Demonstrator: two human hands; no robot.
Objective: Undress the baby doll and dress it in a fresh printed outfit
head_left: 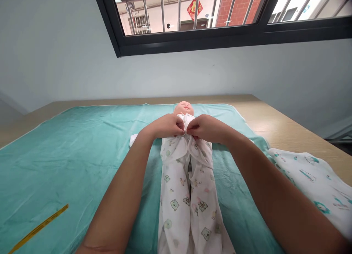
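Observation:
A baby doll lies on its back on a teal blanket, head toward the far wall. It wears a white garment printed with small bears. My left hand and my right hand meet at the doll's chest, just below its chin. Both hands are closed in a pinch on the garment's front edges, fingertips nearly touching each other. The doll's arms are hidden under my hands.
The blanket covers a wooden table set against a grey wall under a barred window. A second white printed cloth lies at the right. A yellow measuring tape lies at the near left.

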